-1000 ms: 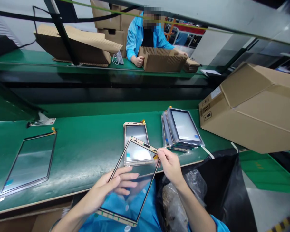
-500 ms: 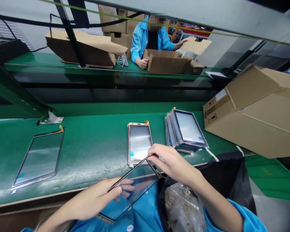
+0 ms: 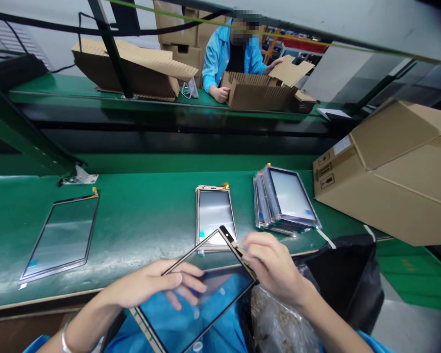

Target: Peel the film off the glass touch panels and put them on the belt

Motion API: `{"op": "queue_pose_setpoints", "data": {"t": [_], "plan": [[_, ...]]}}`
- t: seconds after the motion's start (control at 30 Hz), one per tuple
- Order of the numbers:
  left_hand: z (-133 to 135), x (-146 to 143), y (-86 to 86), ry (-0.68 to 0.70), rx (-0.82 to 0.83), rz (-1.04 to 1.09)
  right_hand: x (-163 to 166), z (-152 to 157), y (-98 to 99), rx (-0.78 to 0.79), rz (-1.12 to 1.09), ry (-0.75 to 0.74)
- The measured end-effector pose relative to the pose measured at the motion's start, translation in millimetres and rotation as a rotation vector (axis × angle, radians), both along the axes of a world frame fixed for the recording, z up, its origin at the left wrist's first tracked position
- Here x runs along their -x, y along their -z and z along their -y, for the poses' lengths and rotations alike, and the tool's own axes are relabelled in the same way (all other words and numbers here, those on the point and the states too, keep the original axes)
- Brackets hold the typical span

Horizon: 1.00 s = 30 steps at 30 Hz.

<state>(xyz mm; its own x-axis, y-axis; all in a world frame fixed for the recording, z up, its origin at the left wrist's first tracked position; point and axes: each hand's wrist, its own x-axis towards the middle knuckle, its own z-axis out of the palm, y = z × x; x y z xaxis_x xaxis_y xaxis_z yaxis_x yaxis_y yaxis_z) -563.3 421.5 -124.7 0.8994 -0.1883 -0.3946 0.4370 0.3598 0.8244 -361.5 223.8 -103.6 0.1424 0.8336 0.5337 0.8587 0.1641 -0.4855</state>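
A clear glass touch panel (image 3: 226, 289) with a dark, gold-edged border is tilted in front of my blue jacket. Gripping its left edge, my left hand (image 3: 158, 284) has its fingers spread across the glass. My right hand (image 3: 274, 264) is pinched at the panel's upper right border; whatever is between the fingertips is too small to make out. Beyond the panel, a short stack of framed panels (image 3: 216, 211) lies on the green bench. Right of that stands a taller stack of film-wrapped panels (image 3: 292, 193). One more panel (image 3: 64, 233) lies flat at the left.
A large cardboard box (image 3: 385, 181) stands at the right. Below it hangs a black bag (image 3: 349, 274), with crumpled clear plastic (image 3: 279, 318) beside it. Across the green bench (image 3: 139, 220), a co-worker (image 3: 218, 54) in blue handles a divided carton (image 3: 260, 93). A metal post (image 3: 33, 132) rises at left.
My right hand has shifted from the panel's top corner down its right border. The panel has turned to show more of its face, and its top corner sits slightly higher.
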Motion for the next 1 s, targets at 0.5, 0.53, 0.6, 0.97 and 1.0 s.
{"op": "queue_pose_setpoints", "data": {"t": [0.5, 0.53, 0.6, 0.97, 1.0], "plan": [[-8, -3, -11.0, 0.001, -0.098, -0.017, -9, 2, -11.9, -0.066, -0.374, 0.313], [-7, -3, -11.7, -0.015, -0.121, -0.014, -7, -3, -14.5, -0.098, -0.362, 0.295], [-8, -1, -11.7, -0.077, -0.102, -0.004, -4, -3, -22.3, -0.23, -0.428, 0.353], [-12, 0, -4.9, -0.254, -0.076, -0.001, -9, 31, -26.3, -0.384, -0.381, 0.509], [-8, -1, -7.9, -0.193, -0.111, 0.013, -9, 22, -25.4, -0.275, -0.257, 0.446]]}}
